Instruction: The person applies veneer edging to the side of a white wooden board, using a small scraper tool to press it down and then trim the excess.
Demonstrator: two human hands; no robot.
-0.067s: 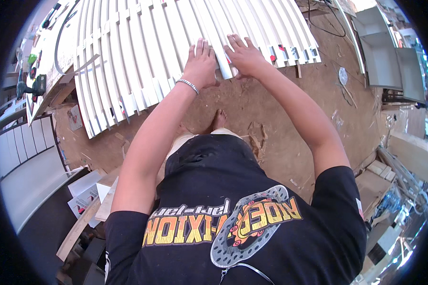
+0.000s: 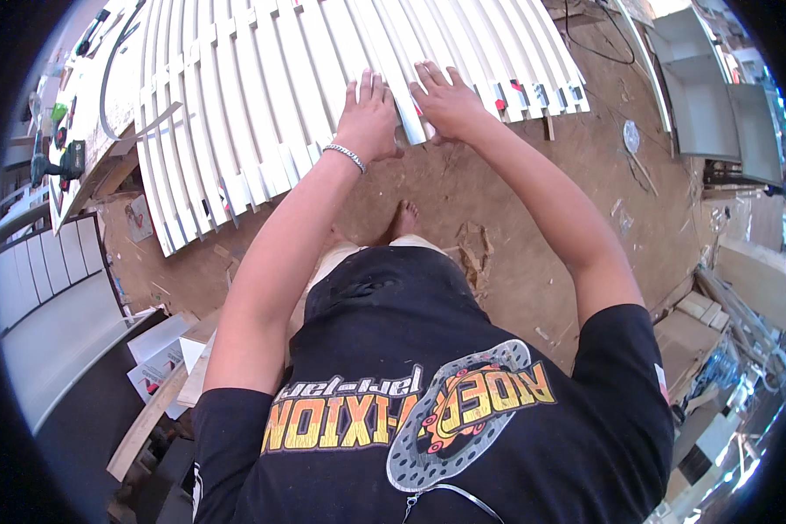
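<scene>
Long white slats (image 2: pixel 275 96) lie side by side in a row, with gaps between some of them. My left hand (image 2: pixel 369 122), with a silver bracelet at its wrist, rests palm down on the near ends of the slats, fingers stretched forward. To its right, my right hand (image 2: pixel 448 105) lies on the slats the same way, its fingers spread. One slat end (image 2: pixel 410 127) shows between the two hands. Both thumbs point inward near the slats' front edge. The undersides of both hands are hidden.
Below the slats is a brown floor (image 2: pixel 533 218) with scraps and my bare foot (image 2: pixel 403 218). A cordless drill (image 2: pixel 65 160) lies on the bench at left. Grey open cabinets (image 2: pixel 699 105) stand at right. Wood offcuts (image 2: pixel 699 310) and a white panel (image 2: pixel 61 323) flank me.
</scene>
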